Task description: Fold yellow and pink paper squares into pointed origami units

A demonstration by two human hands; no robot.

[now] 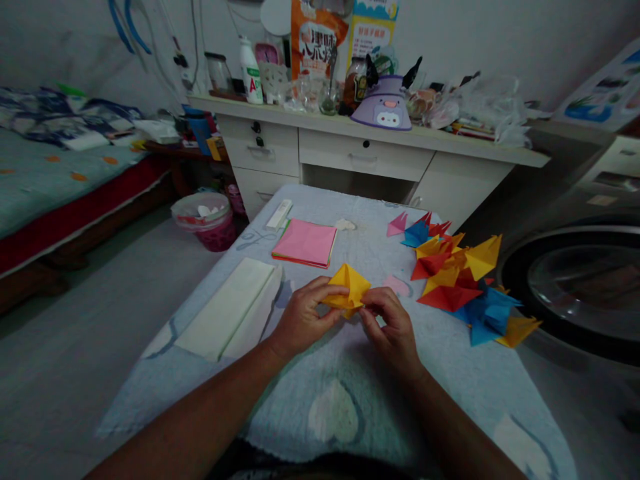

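Note:
Between my two hands, a partly folded sheet of yellow origami paper (351,285) is held just above the cloth-covered table. My left hand (307,313) pinches its left side, thumb below and fingers across the front. At the lower right edge, the fingertips of my right hand (390,323) grip the paper. Behind my hands lies a stack of square coloured paper (306,241), pink on top. To the right is a pile of folded paper cranes (453,277) in yellow, red, blue and pink.
A folded whitish sheet (230,307) lies on the table's left, with a small white box (279,213) beyond it. Behind stands a cluttered white desk (360,150). A pink bin (213,223) is on the floor at left, a washing machine (600,200) at right.

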